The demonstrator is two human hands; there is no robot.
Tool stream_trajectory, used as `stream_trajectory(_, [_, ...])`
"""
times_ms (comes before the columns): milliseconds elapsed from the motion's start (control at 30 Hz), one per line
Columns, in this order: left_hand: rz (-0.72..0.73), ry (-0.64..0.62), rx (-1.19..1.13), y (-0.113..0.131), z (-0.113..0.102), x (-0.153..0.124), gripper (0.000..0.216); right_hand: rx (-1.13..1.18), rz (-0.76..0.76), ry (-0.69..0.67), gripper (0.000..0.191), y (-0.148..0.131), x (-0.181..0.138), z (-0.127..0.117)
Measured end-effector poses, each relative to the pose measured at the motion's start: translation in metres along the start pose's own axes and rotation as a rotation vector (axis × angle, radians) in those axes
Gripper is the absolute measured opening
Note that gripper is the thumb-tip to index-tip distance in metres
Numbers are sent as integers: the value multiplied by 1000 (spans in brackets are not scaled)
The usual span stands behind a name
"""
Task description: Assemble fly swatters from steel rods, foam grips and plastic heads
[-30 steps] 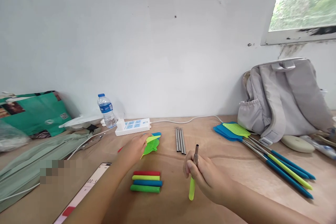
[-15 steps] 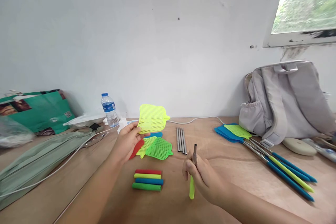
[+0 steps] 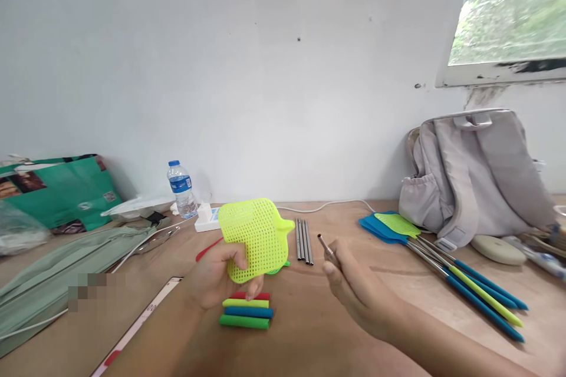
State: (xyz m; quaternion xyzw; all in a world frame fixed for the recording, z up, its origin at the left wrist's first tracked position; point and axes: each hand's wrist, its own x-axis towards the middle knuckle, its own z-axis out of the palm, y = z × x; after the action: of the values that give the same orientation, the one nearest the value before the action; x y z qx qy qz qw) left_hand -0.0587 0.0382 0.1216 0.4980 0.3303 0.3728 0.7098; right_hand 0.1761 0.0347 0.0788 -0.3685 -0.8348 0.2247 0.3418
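My left hand (image 3: 219, 278) is closed on a yellow-green mesh swatter head (image 3: 254, 235), held upright above the table with its socket end pointing right. My right hand (image 3: 354, 283) grips a metal rod (image 3: 326, 245) whose tip points left toward that socket, a short gap away. The rod's handle is hidden inside my fist. Below the left hand lie several coloured handle grips (image 3: 246, 311) in red, yellow, blue and green. Several bare steel rods (image 3: 303, 239) lie side by side just behind the two hands.
Finished swatters (image 3: 446, 265) with blue and yellow handles lie at the right beside a grey backpack (image 3: 477, 171). A water bottle (image 3: 180, 187), power strip (image 3: 207, 221), green bag (image 3: 57, 188) and grey cloth (image 3: 57, 271) fill the left. A phone (image 3: 141, 321) lies near the front edge.
My left hand lifted one yellow-green mesh head off the pile and brought it right and nearer. My right hand tilted the rod from upright to pointing left at the head.
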Motion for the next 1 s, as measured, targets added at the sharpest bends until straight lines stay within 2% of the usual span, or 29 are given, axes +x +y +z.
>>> stream_trajectory(167, [-21, -30, 42, 3, 10, -6, 31, -249, -135, 63, 18, -17, -3, -32])
stream_trajectory(333, [-54, -55, 36, 3, 11, -6, 31, -443, -197, 102, 20, -26, -4, -38])
stream_trajectory(667, [-103, -115, 5, 5, 15, -8, 30, -502, -210, 122, 18, -27, -2, -43])
stream_trajectory(833, [-107, -81, -2, 5, 12, -8, 33, -502, -209, 134, 19, -24, -3, -44])
stream_trajectory(1000, [-110, -103, -7, 3, 10, -5, 31, -532, -225, 122, 20, -24, -3, -45])
